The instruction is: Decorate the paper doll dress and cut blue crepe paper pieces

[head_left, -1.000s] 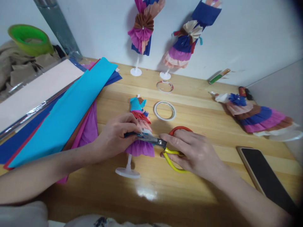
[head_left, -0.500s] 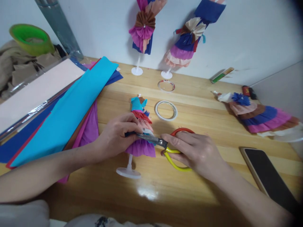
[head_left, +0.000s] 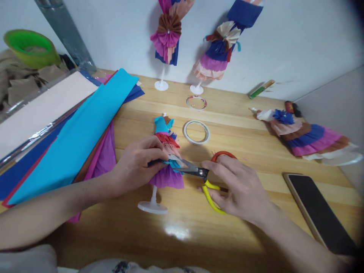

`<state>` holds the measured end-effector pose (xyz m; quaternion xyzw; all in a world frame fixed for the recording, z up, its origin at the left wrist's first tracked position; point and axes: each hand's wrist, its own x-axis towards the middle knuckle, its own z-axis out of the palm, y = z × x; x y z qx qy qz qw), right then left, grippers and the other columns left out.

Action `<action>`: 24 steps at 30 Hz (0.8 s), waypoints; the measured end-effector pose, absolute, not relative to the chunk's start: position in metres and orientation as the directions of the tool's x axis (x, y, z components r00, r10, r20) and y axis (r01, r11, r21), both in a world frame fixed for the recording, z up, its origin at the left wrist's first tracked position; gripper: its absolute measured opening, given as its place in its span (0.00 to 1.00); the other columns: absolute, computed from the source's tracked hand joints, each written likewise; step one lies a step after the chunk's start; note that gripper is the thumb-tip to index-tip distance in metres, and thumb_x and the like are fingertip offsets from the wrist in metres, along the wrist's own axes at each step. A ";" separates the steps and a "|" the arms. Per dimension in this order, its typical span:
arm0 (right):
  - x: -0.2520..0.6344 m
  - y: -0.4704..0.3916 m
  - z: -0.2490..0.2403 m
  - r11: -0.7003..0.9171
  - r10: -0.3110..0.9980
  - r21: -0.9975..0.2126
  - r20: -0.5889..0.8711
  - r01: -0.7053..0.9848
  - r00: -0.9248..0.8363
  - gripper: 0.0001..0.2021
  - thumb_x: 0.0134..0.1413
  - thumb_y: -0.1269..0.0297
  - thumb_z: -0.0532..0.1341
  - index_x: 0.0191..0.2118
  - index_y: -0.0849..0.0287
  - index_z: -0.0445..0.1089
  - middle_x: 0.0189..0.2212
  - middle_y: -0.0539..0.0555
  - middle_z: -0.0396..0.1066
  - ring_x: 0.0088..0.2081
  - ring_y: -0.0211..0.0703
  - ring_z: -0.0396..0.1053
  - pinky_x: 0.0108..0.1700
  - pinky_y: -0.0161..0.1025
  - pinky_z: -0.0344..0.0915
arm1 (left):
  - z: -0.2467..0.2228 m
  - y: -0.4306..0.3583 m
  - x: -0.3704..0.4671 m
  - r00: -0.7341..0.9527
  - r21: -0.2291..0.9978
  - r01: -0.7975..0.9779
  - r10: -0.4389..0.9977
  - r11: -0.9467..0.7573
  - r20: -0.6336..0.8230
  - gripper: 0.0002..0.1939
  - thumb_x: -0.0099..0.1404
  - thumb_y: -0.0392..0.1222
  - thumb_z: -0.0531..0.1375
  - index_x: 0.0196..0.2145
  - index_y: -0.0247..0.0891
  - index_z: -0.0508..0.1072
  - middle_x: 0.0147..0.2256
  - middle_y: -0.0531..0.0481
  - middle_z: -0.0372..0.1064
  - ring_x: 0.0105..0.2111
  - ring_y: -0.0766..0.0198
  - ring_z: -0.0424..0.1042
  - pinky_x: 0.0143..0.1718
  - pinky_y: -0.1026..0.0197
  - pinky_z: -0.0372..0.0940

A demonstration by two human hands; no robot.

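Note:
A miniature tiered crepe-paper dress (head_left: 166, 182) lies tilted on a small white stand (head_left: 152, 206), with turquoise, red, peach and purple layers. My left hand (head_left: 139, 163) is closed at its left side, thumb and finger pinching a strip of dark blue crepe paper (head_left: 155, 162). The strip is mostly hidden by the fingers. My right hand (head_left: 241, 185) grips scissors (head_left: 209, 185) with one red and one yellow handle loop. Their blades are parted and point left, over the turquoise and white layers of the skirt, near my left fingertips.
Folded crepe-paper sheets (head_left: 76, 132) are piled at left, beside a green tape roll (head_left: 31, 47). Two tape rings (head_left: 196, 132) lie behind the dress. Two paper dresses (head_left: 214, 62) on stands lean at the wall; another dress (head_left: 305, 136) lies at right, above a phone (head_left: 315, 212).
The scissors have opened and drawn back slightly to the right; their blades were nearly closed before. My left hand keeps its pinch. The whole view has shifted slightly.

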<state>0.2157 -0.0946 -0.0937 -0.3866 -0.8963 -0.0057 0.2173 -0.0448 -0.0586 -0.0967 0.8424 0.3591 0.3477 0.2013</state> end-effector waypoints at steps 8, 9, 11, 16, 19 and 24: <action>0.228 -0.137 -0.103 0.421 0.903 -0.226 0.201 0.879 -0.380 0.18 0.52 0.68 0.55 0.50 0.63 0.66 0.34 0.59 0.74 0.30 0.44 0.73 0.27 0.37 0.70 | -0.083 -0.061 -0.049 0.714 0.154 0.552 0.560 -0.820 0.421 0.06 0.65 0.37 0.58 0.34 0.34 0.75 0.32 0.47 0.72 0.34 0.59 0.72 0.32 0.59 0.68; 0.227 -0.142 -0.106 0.390 0.918 -0.220 0.162 0.894 -0.361 0.19 0.52 0.68 0.55 0.51 0.63 0.65 0.36 0.60 0.75 0.31 0.46 0.75 0.28 0.38 0.71 | -0.082 -0.061 -0.050 0.739 0.100 0.540 0.528 -0.835 0.418 0.07 0.66 0.37 0.58 0.33 0.34 0.75 0.32 0.46 0.72 0.33 0.59 0.71 0.31 0.60 0.68; 0.226 -0.149 -0.112 0.357 0.934 -0.214 0.095 0.909 -0.344 0.22 0.51 0.68 0.56 0.54 0.64 0.64 0.40 0.63 0.75 0.36 0.50 0.76 0.32 0.42 0.73 | -0.080 -0.060 -0.050 0.765 0.037 0.521 0.486 -0.853 0.422 0.07 0.66 0.36 0.57 0.33 0.34 0.74 0.32 0.46 0.72 0.33 0.60 0.71 0.30 0.60 0.67; 0.219 -0.151 -0.110 0.365 0.931 -0.172 0.064 0.915 -0.359 0.26 0.52 0.64 0.57 0.56 0.69 0.61 0.43 0.68 0.75 0.37 0.54 0.77 0.31 0.44 0.73 | -0.082 -0.058 -0.054 0.792 -0.096 0.501 0.411 -0.860 0.452 0.06 0.65 0.33 0.56 0.38 0.34 0.72 0.33 0.47 0.72 0.32 0.62 0.70 0.32 0.61 0.67; 0.216 -0.150 -0.100 0.368 0.930 -0.074 0.036 0.927 -0.366 0.25 0.52 0.63 0.59 0.54 0.69 0.63 0.30 0.61 0.77 0.26 0.50 0.75 0.20 0.38 0.63 | -0.082 -0.058 -0.055 0.812 -0.164 0.474 0.358 -0.865 0.461 0.06 0.65 0.32 0.56 0.38 0.35 0.72 0.32 0.48 0.72 0.33 0.63 0.71 0.32 0.62 0.67; 0.213 -0.143 -0.092 0.396 0.917 0.053 0.038 0.917 -0.398 0.15 0.54 0.63 0.59 0.44 0.67 0.70 0.13 0.50 0.67 0.12 0.43 0.64 0.16 0.37 0.44 | -0.081 -0.060 -0.054 0.815 -0.121 0.465 0.371 -0.877 0.445 0.04 0.64 0.32 0.57 0.35 0.36 0.71 0.30 0.49 0.72 0.32 0.63 0.71 0.32 0.62 0.68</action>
